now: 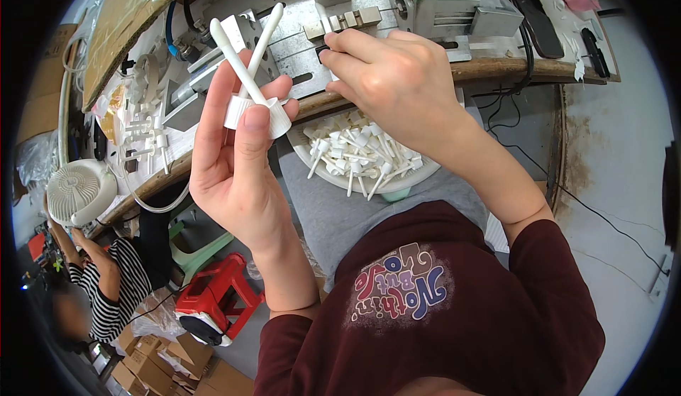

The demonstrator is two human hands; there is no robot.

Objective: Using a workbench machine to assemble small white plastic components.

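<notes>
My left hand [237, 165] is raised at the bench edge, its fingers closed around two white ribbed caps with long round-tipped stems [237, 59]. The stems cross and point up and away. My right hand [401, 73] reaches over the metal fixture [284, 34], fingertips pinched together just in front of a small block with slots [347, 21]. Whatever lies between those fingertips is hidden by the fingers. On my lap, under the right forearm, a round white tray [301, 155] holds a heap of similar white stemmed caps [362, 151].
Metal clamping blocks [415, 2] stand on the fixture's right. A dark phone [528, 13] and a black cutter [594, 52] lie farther right. More white caps [152, 140] and a fan [81, 191] are at left. A red stool [216, 293] and another person in stripes [106, 282] are lower left.
</notes>
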